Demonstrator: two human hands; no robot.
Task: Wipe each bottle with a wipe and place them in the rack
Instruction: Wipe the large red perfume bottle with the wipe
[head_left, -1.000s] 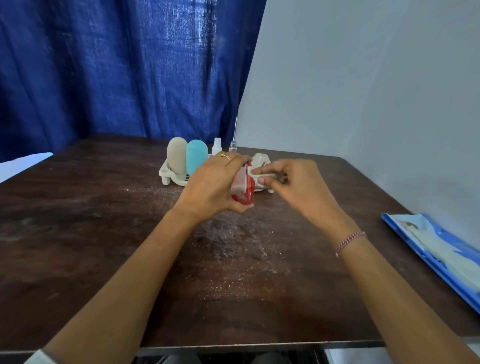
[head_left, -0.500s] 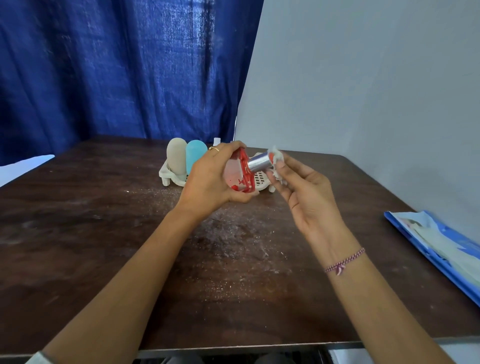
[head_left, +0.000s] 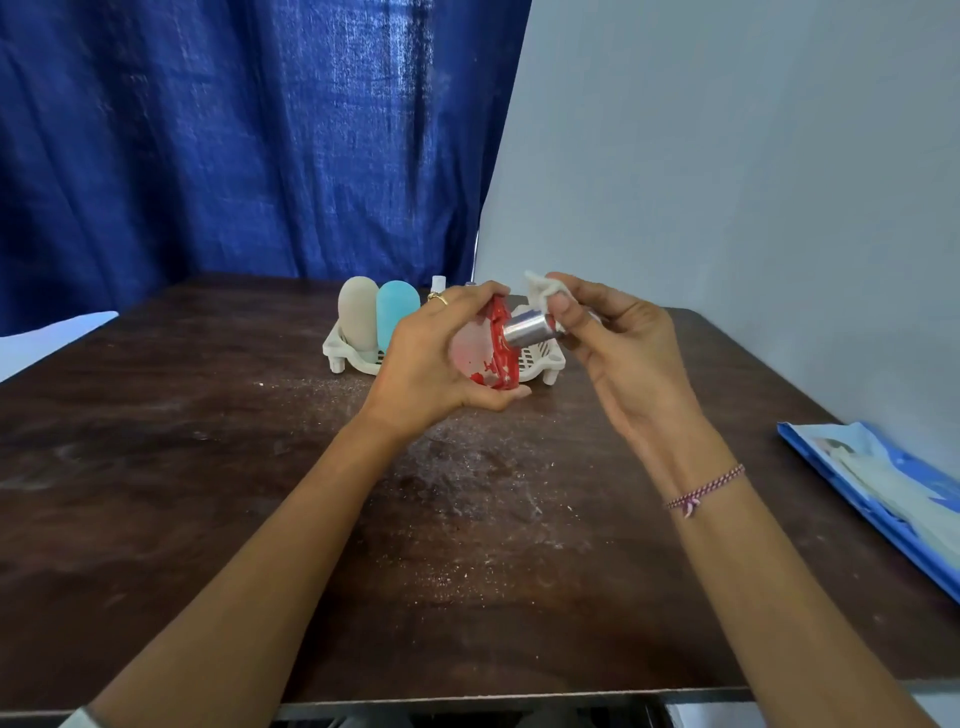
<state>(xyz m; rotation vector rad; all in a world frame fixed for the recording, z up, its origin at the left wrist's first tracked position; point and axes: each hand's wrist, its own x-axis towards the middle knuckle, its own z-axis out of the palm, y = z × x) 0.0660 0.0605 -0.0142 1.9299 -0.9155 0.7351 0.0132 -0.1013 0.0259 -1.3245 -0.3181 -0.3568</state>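
The rack (head_left: 332, 347) held a beige bottle (head_left: 358, 317) and a blue bottle (head_left: 397, 312). Our left hand (head_left: 431, 358) gripped the red bottle (head_left: 485, 358) in front of it, fingers curled round its body. Our right hand (head_left: 618, 353) pinched the wipe (head_left: 540, 288) just above the silver cap (head_left: 527, 328). We judged it best to turn the bottle slowly, wiping every side

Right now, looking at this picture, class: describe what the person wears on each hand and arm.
The left hand carries a gold ring on one finger; a pale sleeve edge shows at that arm's lower end. The right hand has a braided pink-and-purple thread bracelet at its wrist. Both forearms are otherwise uncovered.
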